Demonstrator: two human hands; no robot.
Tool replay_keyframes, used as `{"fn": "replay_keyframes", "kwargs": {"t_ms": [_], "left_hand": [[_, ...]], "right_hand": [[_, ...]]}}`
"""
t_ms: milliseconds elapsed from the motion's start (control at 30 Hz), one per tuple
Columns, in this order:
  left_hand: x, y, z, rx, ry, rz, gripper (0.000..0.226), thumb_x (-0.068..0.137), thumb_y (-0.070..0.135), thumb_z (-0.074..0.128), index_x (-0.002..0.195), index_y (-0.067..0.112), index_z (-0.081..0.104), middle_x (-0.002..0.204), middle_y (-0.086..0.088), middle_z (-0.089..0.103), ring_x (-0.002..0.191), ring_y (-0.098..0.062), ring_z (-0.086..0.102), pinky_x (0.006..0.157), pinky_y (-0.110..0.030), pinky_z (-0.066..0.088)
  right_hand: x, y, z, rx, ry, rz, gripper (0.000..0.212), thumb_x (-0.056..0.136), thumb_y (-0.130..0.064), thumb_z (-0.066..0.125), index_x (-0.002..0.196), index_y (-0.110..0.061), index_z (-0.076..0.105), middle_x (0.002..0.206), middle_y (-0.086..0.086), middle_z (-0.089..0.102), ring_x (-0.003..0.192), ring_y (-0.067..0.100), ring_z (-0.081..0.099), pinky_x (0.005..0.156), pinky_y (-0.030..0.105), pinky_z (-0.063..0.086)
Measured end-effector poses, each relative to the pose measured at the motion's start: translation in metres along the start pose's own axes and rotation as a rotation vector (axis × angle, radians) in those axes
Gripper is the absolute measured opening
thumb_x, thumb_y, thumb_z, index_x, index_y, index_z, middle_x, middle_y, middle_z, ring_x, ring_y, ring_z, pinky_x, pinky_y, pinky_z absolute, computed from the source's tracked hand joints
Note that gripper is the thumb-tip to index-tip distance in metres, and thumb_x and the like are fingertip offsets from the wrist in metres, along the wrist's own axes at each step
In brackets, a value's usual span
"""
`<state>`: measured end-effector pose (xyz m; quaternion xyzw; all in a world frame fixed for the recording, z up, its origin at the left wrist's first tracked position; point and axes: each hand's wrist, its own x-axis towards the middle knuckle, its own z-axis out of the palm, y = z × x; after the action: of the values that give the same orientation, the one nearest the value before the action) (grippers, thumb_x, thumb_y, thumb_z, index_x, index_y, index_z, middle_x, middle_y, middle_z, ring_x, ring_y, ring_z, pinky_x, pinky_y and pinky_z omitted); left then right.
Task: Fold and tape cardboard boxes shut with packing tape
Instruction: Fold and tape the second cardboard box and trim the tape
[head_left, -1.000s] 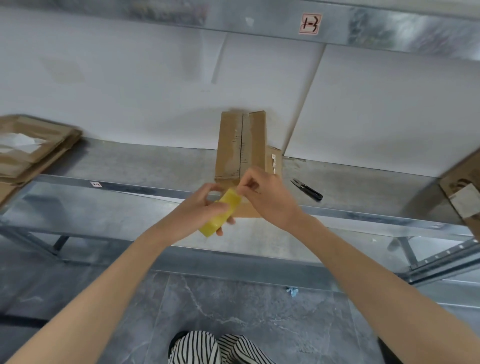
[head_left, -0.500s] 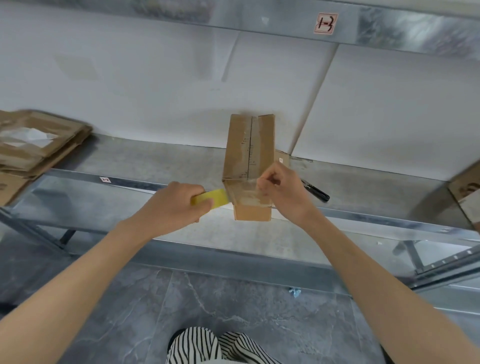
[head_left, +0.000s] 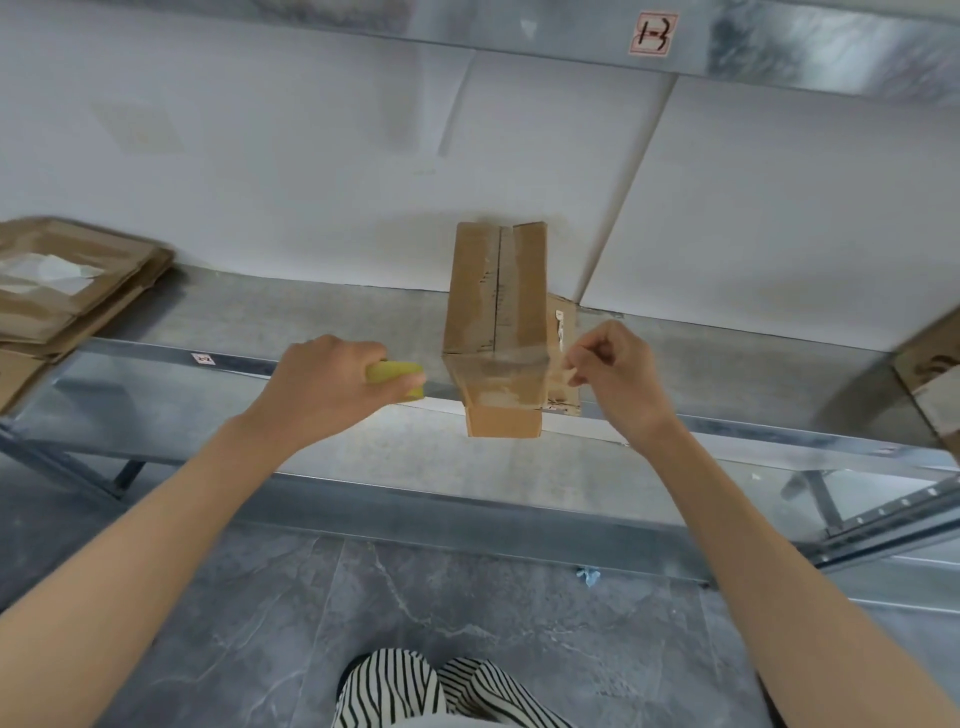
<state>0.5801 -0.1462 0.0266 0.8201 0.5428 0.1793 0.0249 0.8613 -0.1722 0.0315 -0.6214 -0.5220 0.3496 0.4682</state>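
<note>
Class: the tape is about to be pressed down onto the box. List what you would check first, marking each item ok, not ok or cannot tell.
1. Left hand grips the yellow tape roll: ok.
2. Right hand pinches the tape strip by its free end: ok.
3. Strip stretches across the cardboard box at its near top edge: ok.
4. Top flaps lie closed under the strip: ok.
5. Box sits wholly on the metal shelf: not ok, its near end overhangs.
6. Strip free of wrinkles: cannot tell.
</note>
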Motion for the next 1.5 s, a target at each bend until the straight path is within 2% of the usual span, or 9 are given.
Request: {"fn": "replay_keyframes", "kwargs": {"t_ms": [133, 400, 567, 833, 967, 1167, 1300, 1367, 1500], "left_hand": [[0.001, -0.004, 0.0, -0.337, 0.016, -0.061, 0.058, 0.076, 0.063, 0.036, 0.056, 0.009, 0.045, 0.046, 0.003, 0.033, 0.048, -0.014, 0.031, 0.05, -0.025, 0.028], [0.017, -0.022, 0.01, -0.084, 0.081, -0.06, 0.046, 0.079, 0.059, 0.037, 0.056, 0.019, 0.039, 0.049, -0.002, 0.043, 0.052, -0.023, 0.042, 0.051, -0.029, 0.026], [0.026, -0.023, 0.019, -0.042, 0.063, -0.05, 0.046, 0.08, 0.06, 0.036, 0.059, 0.019, 0.04, 0.052, 0.0, 0.043, 0.057, -0.028, 0.046, 0.056, -0.03, 0.03], [0.04, -0.013, 0.05, -0.024, 0.014, -0.095, 0.047, 0.092, 0.048, 0.049, 0.07, 0.006, 0.054, 0.055, -0.004, 0.047, 0.059, -0.029, 0.048, 0.054, -0.029, 0.028], [0.05, 0.007, 0.065, -0.076, 0.008, -0.125, 0.043, 0.092, 0.041, 0.056, 0.068, 0.005, 0.051, 0.056, -0.006, 0.048, 0.058, -0.032, 0.05, 0.054, -0.029, 0.029], [0.058, 0.018, 0.076, -0.077, 0.015, -0.103, 0.048, 0.091, 0.045, 0.057, 0.062, 0.009, 0.043, 0.052, -0.006, 0.05, 0.053, -0.034, 0.054, 0.052, -0.032, 0.039], [0.057, 0.017, 0.076, -0.07, 0.021, -0.106, 0.054, 0.09, 0.052, 0.05, 0.064, 0.005, 0.049, 0.052, -0.008, 0.052, 0.051, -0.033, 0.053, 0.05, -0.031, 0.04], [0.057, 0.018, 0.075, -0.067, 0.023, -0.112, 0.053, 0.091, 0.049, 0.054, 0.063, 0.005, 0.047, 0.053, -0.008, 0.051, 0.051, -0.032, 0.049, 0.049, -0.029, 0.034], [0.055, 0.022, 0.071, -0.054, 0.04, -0.127, 0.05, 0.091, 0.047, 0.054, 0.063, 0.007, 0.044, 0.052, -0.004, 0.046, 0.049, -0.028, 0.045, 0.048, -0.025, 0.027]], "right_hand": [[0.003, 0.002, -0.011, 0.055, 0.046, -0.001, 0.022, 0.089, 0.007, 0.051, 0.075, -0.009, 0.049, 0.071, 0.005, 0.06, 0.055, 0.0, 0.056, 0.059, 0.018, 0.051], [0.004, 0.006, -0.011, 0.06, 0.025, -0.001, 0.021, 0.09, 0.007, 0.052, 0.076, -0.009, 0.05, 0.072, 0.005, 0.061, 0.055, -0.001, 0.056, 0.06, 0.016, 0.051], [0.01, 0.015, -0.011, 0.038, 0.017, 0.043, 0.017, 0.091, 0.003, 0.053, 0.078, -0.009, 0.052, 0.073, 0.003, 0.063, 0.056, 0.003, 0.058, 0.066, 0.025, 0.052], [0.022, 0.034, -0.006, 0.042, 0.055, 0.164, 0.015, 0.091, 0.0, 0.055, 0.079, -0.009, 0.054, 0.072, 0.003, 0.064, 0.053, 0.006, 0.057, 0.061, 0.022, 0.051], [0.025, 0.042, 0.004, 0.04, 0.086, 0.212, 0.012, 0.09, -0.01, 0.059, 0.08, -0.012, 0.052, 0.076, 0.008, 0.057, 0.066, 0.015, 0.051, 0.063, 0.024, 0.046], [0.025, 0.047, 0.033, 0.061, 0.138, 0.144, 0.014, 0.099, -0.015, 0.048, 0.086, -0.009, 0.044, 0.069, -0.004, 0.041, 0.057, 0.006, 0.035, 0.048, 0.011, 0.033], [0.023, 0.052, 0.052, 0.158, 0.212, 0.135, 0.019, 0.101, -0.018, 0.041, 0.083, -0.021, 0.039, 0.075, -0.006, 0.042, 0.063, 0.007, 0.038, 0.058, 0.017, 0.035], [0.027, 0.056, 0.058, 0.197, 0.233, 0.204, 0.01, 0.1, -0.027, 0.044, 0.095, -0.019, 0.042, 0.085, -0.003, 0.047, 0.074, 0.009, 0.047, 0.065, 0.02, 0.038], [0.042, 0.061, 0.049, 0.035, 0.211, 0.33, 0.044, 0.094, -0.039, 0.053, 0.123, -0.009, 0.039, 0.117, 0.008, 0.048, 0.102, 0.022, 0.053, 0.081, 0.03, 0.04]]}}
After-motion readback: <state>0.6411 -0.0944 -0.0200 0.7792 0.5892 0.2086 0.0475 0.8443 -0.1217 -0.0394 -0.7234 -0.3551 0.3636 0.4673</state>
